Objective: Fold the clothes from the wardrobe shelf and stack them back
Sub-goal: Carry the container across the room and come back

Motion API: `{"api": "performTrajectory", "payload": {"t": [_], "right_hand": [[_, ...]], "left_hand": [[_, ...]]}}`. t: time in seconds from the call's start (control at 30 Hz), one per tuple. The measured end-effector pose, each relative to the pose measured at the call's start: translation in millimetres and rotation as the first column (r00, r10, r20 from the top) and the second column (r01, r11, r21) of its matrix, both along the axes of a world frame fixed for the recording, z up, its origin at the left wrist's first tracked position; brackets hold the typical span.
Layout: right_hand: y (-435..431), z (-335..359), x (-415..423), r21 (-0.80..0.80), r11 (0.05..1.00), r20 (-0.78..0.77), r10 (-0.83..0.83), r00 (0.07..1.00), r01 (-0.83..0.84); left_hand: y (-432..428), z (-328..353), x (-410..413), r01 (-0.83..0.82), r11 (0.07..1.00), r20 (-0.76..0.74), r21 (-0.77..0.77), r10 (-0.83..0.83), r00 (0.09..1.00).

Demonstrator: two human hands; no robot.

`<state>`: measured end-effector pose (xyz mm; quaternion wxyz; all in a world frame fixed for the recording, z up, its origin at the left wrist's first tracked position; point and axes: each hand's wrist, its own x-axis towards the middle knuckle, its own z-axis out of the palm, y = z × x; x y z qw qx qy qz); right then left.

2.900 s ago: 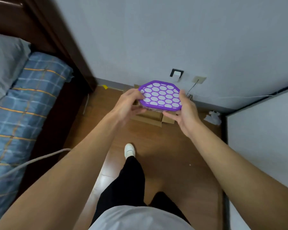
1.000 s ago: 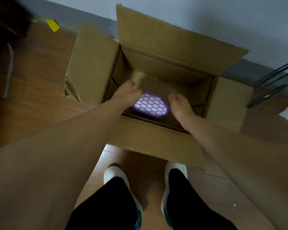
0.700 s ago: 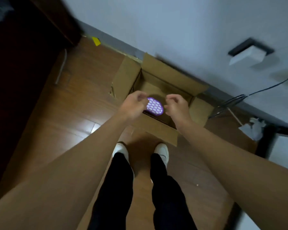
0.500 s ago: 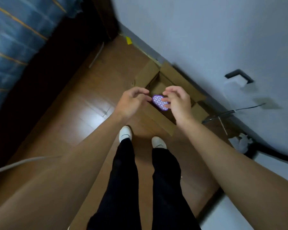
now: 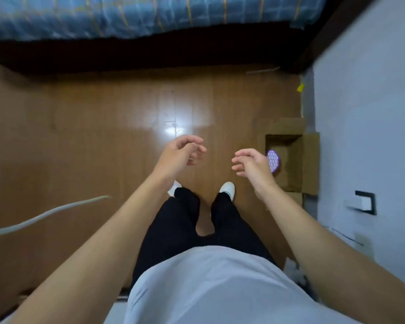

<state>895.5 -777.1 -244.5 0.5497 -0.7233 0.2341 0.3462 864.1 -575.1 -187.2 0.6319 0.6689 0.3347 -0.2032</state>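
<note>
No clothes and no wardrobe shelf show in the head view. My left hand (image 5: 181, 152) hangs over the wooden floor with loosely curled fingers and holds nothing. My right hand (image 5: 253, 166) hovers a short way to its right, fingers relaxed, also holding nothing. Just right of my right hand a purple box with a white honeycomb lid (image 5: 273, 160) lies inside an open cardboard box (image 5: 310, 164) on the floor by the wall.
A bed with a blue checked cover (image 5: 150, 15) runs along the top of the view, above its dark frame (image 5: 150, 54). A grey-white wall (image 5: 369, 136) with a socket (image 5: 366, 203) closes the right side. A pale cable (image 5: 45, 216) crosses the floor at left. My feet (image 5: 227, 189) stand mid-floor.
I set the purple box down in the cardboard box and let go of it. Both hands drew back out, and my view turned left toward the bed.
</note>
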Motion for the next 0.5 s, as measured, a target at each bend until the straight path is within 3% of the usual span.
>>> {"api": "performTrajectory", "payload": {"t": [0.2, 0.5], "right_hand": [[134, 56, -38, 0.092, 0.885, 0.148, 0.440, 0.886, -0.456], [293, 102, -129, 0.029, 0.539, 0.170, 0.827, 0.535, -0.842]], "left_hand": [[82, -2, -154, -0.433, 0.901, -0.033, 0.001, 0.433, 0.901], [150, -29, -353, -0.846, 0.532, -0.132, -0.017, 0.838, 0.530]]}}
